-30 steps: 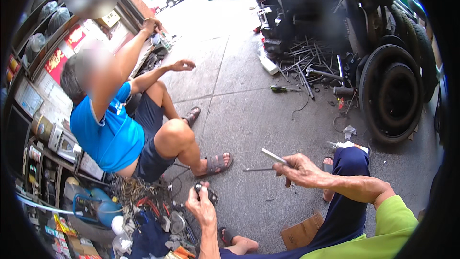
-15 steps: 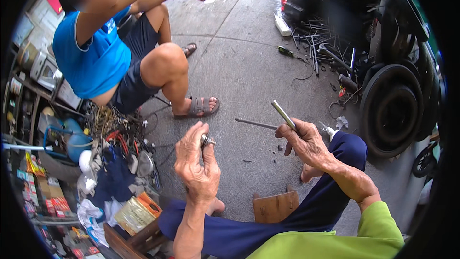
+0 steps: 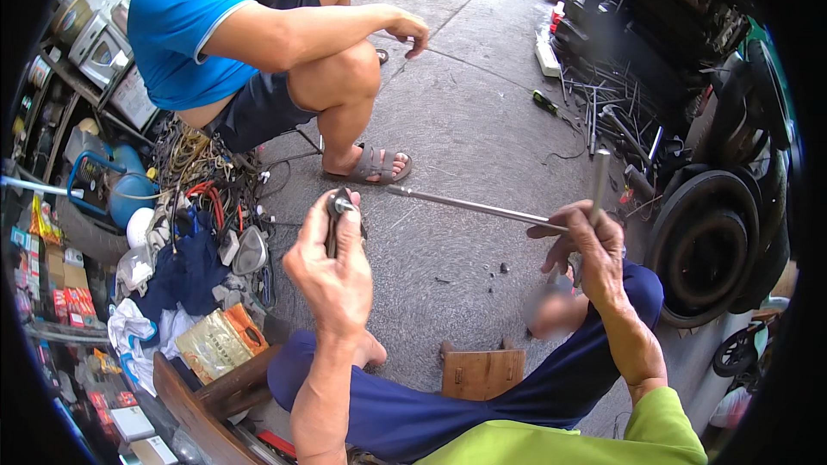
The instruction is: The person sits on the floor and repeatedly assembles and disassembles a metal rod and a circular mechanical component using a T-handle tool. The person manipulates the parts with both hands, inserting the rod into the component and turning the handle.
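Either side of a wooden board [image 3: 483,375], fingers closed, left hand [image 3: 332,280] pinched a metal part [image 3: 341,205]; right hand [image 3: 596,250] clasped a rod [image 3: 474,207].

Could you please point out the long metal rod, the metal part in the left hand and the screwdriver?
Long metal rod [image 3: 479,207], head view, middle of shaft.
Metal part [image 3: 342,205], head view, its shiny section.
Green-handled screwdriver [image 3: 544,102], head view, handle.
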A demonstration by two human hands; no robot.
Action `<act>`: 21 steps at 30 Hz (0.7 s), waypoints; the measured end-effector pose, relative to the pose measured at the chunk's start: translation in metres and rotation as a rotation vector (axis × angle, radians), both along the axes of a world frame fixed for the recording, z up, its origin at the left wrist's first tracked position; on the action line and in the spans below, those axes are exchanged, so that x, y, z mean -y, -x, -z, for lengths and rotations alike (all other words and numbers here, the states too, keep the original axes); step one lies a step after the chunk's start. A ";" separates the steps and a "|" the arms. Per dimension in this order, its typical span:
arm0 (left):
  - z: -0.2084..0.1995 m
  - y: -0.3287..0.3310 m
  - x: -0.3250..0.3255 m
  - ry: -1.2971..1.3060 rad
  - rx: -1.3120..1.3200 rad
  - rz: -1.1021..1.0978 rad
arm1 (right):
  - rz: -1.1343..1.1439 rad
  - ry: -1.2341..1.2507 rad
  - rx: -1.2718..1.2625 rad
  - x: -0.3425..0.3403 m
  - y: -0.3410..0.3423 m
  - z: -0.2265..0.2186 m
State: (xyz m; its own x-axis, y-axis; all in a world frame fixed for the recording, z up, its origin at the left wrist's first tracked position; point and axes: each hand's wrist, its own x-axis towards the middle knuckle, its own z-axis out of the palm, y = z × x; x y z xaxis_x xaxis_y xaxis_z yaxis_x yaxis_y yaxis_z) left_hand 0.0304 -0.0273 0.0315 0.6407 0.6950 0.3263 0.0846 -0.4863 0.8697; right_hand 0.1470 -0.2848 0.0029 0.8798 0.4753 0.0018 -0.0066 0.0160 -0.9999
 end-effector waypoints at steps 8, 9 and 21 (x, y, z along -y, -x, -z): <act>0.011 0.008 -0.025 0.105 0.063 -0.075 | 0.028 -0.342 -0.145 0.011 -0.006 -0.019; 0.012 0.008 -0.025 -0.004 0.045 -0.115 | 0.014 -0.363 -0.161 0.012 -0.007 -0.019; -0.002 0.009 -0.016 -0.678 -0.017 -0.229 | -0.074 -0.507 -0.178 0.032 -0.015 -0.007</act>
State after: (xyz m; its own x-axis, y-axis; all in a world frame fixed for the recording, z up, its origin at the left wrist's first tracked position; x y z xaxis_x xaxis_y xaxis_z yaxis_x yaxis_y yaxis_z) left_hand 0.0214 -0.0113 0.0336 0.5118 0.4603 0.7254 0.2607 -0.8877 0.3794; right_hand 0.1620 -0.3173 0.0096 0.8514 0.5148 0.1007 -0.1950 0.4889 -0.8503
